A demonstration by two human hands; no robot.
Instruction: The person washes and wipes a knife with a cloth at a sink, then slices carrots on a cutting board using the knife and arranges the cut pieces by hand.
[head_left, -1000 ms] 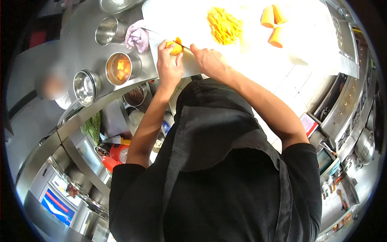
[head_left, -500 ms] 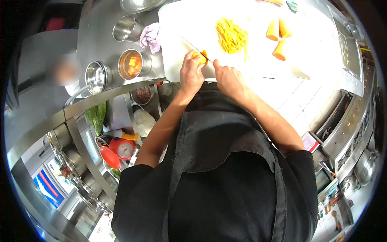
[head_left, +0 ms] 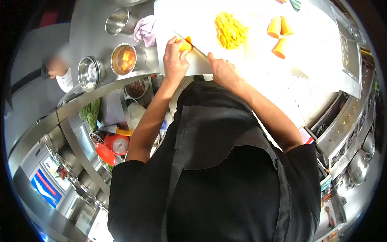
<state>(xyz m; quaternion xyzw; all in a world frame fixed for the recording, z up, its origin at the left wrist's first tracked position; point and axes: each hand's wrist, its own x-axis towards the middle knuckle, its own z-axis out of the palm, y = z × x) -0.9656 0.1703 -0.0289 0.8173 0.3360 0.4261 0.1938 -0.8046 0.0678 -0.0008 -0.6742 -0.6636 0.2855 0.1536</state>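
Observation:
My left hand (head_left: 176, 62) is closed around an orange carrot piece (head_left: 186, 45) near the left side of a white cutting board (head_left: 171, 18). In my right hand (head_left: 225, 73) is the handle of a knife (head_left: 200, 53). Its blade slants up and left, right alongside the carrot; glare hides whether it touches. A heap of cut carrot strips (head_left: 230, 31) lies on the board, to the right of the held piece. Farther right are three thick carrot chunks (head_left: 279, 49).
Left of the board are a bunched pinkish cloth (head_left: 145, 30), a steel pot (head_left: 121, 21), a pot with orange pieces (head_left: 117, 60) and stacked steel bowls (head_left: 88, 74). A person (head_left: 60, 74) is beyond the counter at left. A shelf below holds a red scale (head_left: 117, 144).
My left hand has shifted left with the carrot piece, away from my right hand. The right hand has moved slightly left with the knife. The camera view has shifted a little.

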